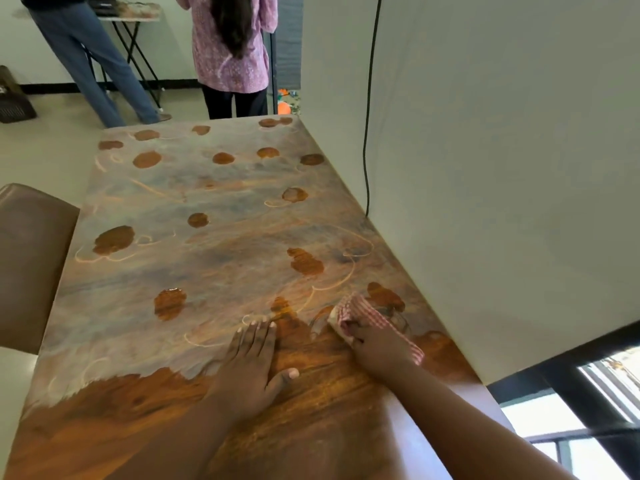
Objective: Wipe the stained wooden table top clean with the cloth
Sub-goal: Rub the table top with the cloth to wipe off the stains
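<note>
The wooden table top [214, 258] runs away from me, covered by a pale grey film with several bare brown patches. The near strip shows glossy brown wood. My right hand [375, 351] grips a red-and-white checked cloth [363, 311] bunched on the table near the right edge, at the border of the film. My left hand [252, 365] lies flat on the wood beside it, fingers straight and together, thumb out to the right.
A white wall [485, 168] runs along the table's right edge, with a black cable [367, 133] hanging down it. A brown chair back [31, 258] stands at the left. Two people [232, 53] stand beyond the far end, near a folding table [131, 15].
</note>
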A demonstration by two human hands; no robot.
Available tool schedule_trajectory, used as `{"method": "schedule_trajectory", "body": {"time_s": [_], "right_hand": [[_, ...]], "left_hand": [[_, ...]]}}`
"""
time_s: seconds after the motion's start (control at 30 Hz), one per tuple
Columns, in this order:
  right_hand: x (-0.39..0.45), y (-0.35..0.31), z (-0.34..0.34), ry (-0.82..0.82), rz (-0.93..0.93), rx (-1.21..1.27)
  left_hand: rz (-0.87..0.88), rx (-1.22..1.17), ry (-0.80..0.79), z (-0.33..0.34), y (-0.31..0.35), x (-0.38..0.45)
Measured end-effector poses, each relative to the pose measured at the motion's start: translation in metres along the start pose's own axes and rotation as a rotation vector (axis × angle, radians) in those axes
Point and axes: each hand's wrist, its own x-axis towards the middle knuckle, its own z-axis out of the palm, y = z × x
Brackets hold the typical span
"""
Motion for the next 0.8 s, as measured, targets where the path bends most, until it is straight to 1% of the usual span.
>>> {"method": "schedule_trajectory", "body": {"time_s": [0.1, 0.17, 0.23, 0.3, 0.33, 0.37, 0.43, 0.5, 0.57, 0.63, 0.7, 0.77, 0.8], "right_hand": [[-0.024, -0.001, 0.017, -0.035, -0.124, -0.103], [-0.043, 0.024, 0.013, -0.011, -0.132, -0.112], [-0.047, 0.056, -0.001, 0.019, -0.039, -0.070], [-0.034, 0.084, -0.021, 0.041, 0.086, -0.021], [-0.023, 0.089, -0.030, 0.055, 0.116, 0.003], [-0.011, 0.089, -0.036, 0.080, 0.102, 0.028], [0.010, 0.073, -0.036, 0.111, -0.019, 0.064], [0.018, 0.054, -0.026, 0.054, -0.112, 0.073], [0.008, 0.051, -0.011, -0.032, -0.119, 0.051], [-0.011, 0.067, -0.006, -0.060, -0.123, -0.013], [-0.024, 0.092, -0.019, 0.030, -0.036, -0.018], [-0.017, 0.111, -0.034, 0.152, 0.116, -0.062], [-0.007, 0.113, -0.039, 0.160, 0.158, -0.120]], "left_hand": [[0.003, 0.027, 0.014, -0.002, 0.009, 0.006], [-0.013, 0.044, 0.024, -0.003, 0.012, 0.012], [-0.037, 0.052, 0.019, -0.005, 0.013, 0.017], [-0.051, 0.055, 0.004, -0.005, 0.018, 0.020], [-0.052, 0.054, -0.002, -0.006, 0.022, 0.022], [-0.054, 0.047, -0.008, -0.006, 0.026, 0.024], [-0.060, 0.024, -0.006, -0.008, 0.037, 0.029], [-0.060, 0.011, 0.002, -0.009, 0.050, 0.038], [-0.056, 0.008, 0.010, -0.010, 0.060, 0.047], [-0.049, 0.022, 0.009, -0.012, 0.066, 0.056], [-0.046, 0.029, 0.003, -0.013, 0.067, 0.065], [-0.055, 0.016, 0.001, -0.012, 0.065, 0.073], [-0.055, 0.015, -0.003, -0.012, 0.066, 0.076]]}}
